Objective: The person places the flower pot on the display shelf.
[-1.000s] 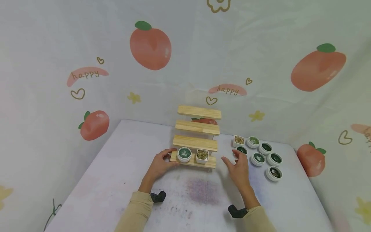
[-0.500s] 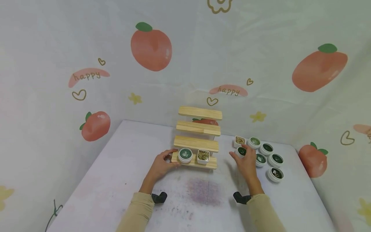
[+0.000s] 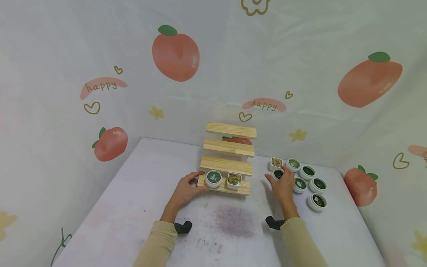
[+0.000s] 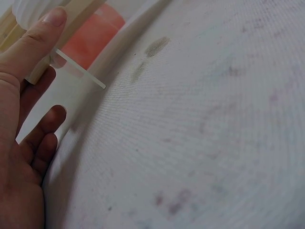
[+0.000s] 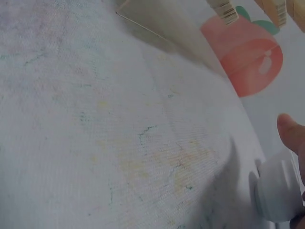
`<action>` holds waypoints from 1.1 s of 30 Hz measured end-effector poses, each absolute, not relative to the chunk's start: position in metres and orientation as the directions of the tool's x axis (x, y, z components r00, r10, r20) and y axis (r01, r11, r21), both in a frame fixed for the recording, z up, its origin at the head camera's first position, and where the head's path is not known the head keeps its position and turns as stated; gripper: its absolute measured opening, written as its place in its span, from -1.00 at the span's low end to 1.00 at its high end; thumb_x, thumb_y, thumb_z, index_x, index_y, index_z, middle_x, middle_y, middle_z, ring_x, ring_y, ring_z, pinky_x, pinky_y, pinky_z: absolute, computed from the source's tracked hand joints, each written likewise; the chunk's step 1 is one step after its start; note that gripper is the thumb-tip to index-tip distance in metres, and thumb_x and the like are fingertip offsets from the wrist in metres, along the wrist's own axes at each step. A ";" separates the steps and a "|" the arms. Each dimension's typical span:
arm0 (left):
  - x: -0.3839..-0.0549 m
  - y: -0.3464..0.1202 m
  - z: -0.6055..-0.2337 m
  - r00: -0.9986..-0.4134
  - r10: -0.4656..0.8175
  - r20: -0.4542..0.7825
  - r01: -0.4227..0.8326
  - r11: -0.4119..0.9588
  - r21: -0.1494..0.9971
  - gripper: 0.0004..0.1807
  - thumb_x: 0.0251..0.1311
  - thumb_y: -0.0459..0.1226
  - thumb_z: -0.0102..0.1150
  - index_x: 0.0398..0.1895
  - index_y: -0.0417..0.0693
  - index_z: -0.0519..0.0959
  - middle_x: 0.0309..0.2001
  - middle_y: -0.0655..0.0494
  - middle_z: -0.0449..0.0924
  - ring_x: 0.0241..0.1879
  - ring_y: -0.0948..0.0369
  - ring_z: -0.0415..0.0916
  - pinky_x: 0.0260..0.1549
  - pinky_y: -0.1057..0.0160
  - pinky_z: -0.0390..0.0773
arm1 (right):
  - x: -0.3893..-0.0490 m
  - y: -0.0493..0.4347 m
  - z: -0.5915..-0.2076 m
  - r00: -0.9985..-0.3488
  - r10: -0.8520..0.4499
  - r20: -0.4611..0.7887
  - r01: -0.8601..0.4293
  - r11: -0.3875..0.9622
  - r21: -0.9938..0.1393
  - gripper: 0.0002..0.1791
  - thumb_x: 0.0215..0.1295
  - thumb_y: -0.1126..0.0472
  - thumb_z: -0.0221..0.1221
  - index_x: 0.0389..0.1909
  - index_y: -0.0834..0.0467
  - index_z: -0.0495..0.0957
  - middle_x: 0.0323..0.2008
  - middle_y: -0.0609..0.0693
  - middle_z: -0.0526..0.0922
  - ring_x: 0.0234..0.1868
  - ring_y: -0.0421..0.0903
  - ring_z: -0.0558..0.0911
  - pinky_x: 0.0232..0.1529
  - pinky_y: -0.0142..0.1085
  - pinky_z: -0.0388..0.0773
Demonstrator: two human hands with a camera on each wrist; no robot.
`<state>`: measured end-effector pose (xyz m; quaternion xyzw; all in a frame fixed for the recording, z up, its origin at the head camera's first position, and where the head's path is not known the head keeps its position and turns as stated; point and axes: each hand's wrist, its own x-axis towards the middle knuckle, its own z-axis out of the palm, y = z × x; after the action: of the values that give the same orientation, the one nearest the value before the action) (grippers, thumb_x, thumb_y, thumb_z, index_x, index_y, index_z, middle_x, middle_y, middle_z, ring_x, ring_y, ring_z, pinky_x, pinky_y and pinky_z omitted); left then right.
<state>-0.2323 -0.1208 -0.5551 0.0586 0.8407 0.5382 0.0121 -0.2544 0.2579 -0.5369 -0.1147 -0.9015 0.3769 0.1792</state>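
A four-tier wooden display stand [image 3: 228, 147] stands on the table. On its lowest board are a round white pot with a green top [image 3: 213, 178] and a square white pot with a speckled top [image 3: 234, 179]. My left hand [image 3: 184, 190] holds the left end of that board, thumb in front and fingers behind, close beside the round pot. My right hand [image 3: 284, 188] reaches around a round white pot with a dark green top [image 3: 277, 174], thumb and fingers spread at either side. In the right wrist view, the thumb [image 5: 291, 133] looks apart from that pot [image 5: 279, 188].
Several round white pots [image 3: 318, 184] cluster right of my right hand, with a square pot [image 3: 276, 163] behind it. A fruit-print cloth [image 3: 263, 66] hangs along the table's back. The white table [image 3: 233, 237] has coloured stains.
My right hand has moved right, its thumb and fingers coming around the dark green pot. My left hand stays at the board's end. The head view has shifted slightly.
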 end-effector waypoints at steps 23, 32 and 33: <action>-0.231 -0.120 -0.555 -0.992 0.115 0.049 0.090 0.385 0.919 -0.31 -0.06 -0.06 0.63 0.23 0.34 0.61 -0.09 0.13 0.65 -0.11 0.20 0.48 -0.12 0.20 0.40 | -0.259 0.258 -0.545 -0.923 0.377 0.083 0.209 0.669 -0.714 -0.19 0.40 0.24 0.18 0.50 0.47 0.01 0.37 0.55 0.14 0.41 0.41 0.22 0.48 0.18 0.14; -0.231 -0.121 -0.556 -0.992 0.116 0.047 0.089 0.389 0.917 -0.30 -0.07 -0.04 0.63 0.23 0.36 0.60 -0.09 0.14 0.65 -0.10 0.20 0.48 -0.08 0.19 0.40 | -0.252 0.254 -0.536 -0.918 0.373 0.132 0.159 0.652 -0.742 -0.16 0.38 0.15 0.28 0.47 0.45 0.09 0.33 0.49 0.20 0.37 0.35 0.27 0.44 0.17 0.19; -0.231 -0.122 -0.556 -0.992 0.115 0.047 0.089 0.391 0.916 -0.30 -0.08 -0.04 0.63 0.23 0.36 0.60 -0.09 0.14 0.65 -0.10 0.20 0.48 -0.08 0.19 0.40 | -0.251 0.253 -0.534 -0.915 0.374 0.149 0.144 0.649 -0.747 -0.16 0.37 0.15 0.29 0.46 0.46 0.10 0.32 0.49 0.22 0.37 0.35 0.27 0.43 0.17 0.19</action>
<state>-0.2313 -0.1216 -0.5562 0.0610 0.8339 0.5485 0.0117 -0.2513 0.2526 -0.5339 -0.1445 -0.8961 0.3932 0.1467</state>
